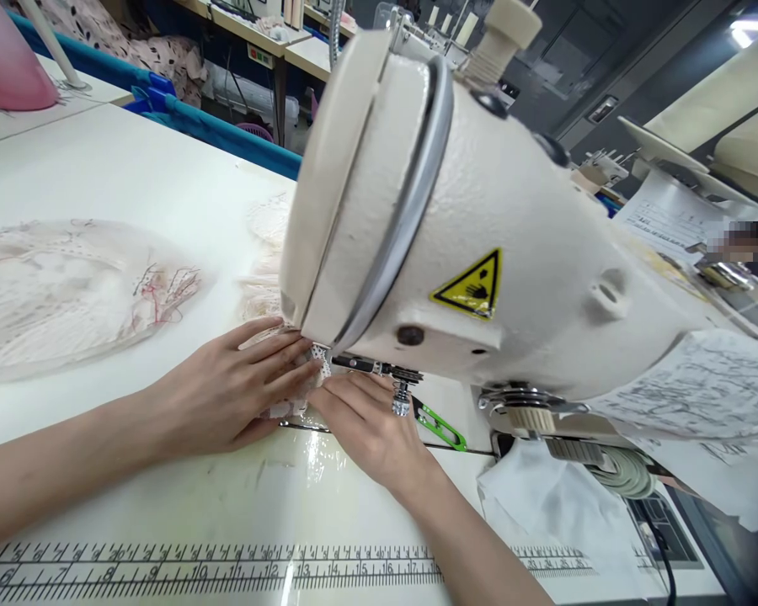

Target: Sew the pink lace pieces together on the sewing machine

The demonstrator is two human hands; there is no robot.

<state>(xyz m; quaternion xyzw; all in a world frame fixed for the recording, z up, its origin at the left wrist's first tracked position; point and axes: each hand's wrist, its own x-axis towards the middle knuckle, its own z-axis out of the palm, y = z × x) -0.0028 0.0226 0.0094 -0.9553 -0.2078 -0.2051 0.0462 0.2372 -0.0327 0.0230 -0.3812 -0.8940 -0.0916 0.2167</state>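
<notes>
Pale pink lace fabric [321, 358] lies under the head of a cream sewing machine [379, 210]. Across its left part my left hand [253, 383] rests flat, fingers stretched toward the needle area and slightly spread. My right hand [370, 425] is at the fabric's right edge, close below the machine head, with its fingers bent and pressed together on the lace. Its fingertips are partly hidden, and the needle and presser foot cannot be made out. Just right of this hand lie green thread snips [439, 425].
A sheer lace piece [56, 295] with loose red threads lies on the white table at left. A printed ruler strip [227, 564] runs along the front edge. White cloth [556, 497] and paper sheets [701, 387] are at right. A blue cloth trough [227, 135] borders the far side.
</notes>
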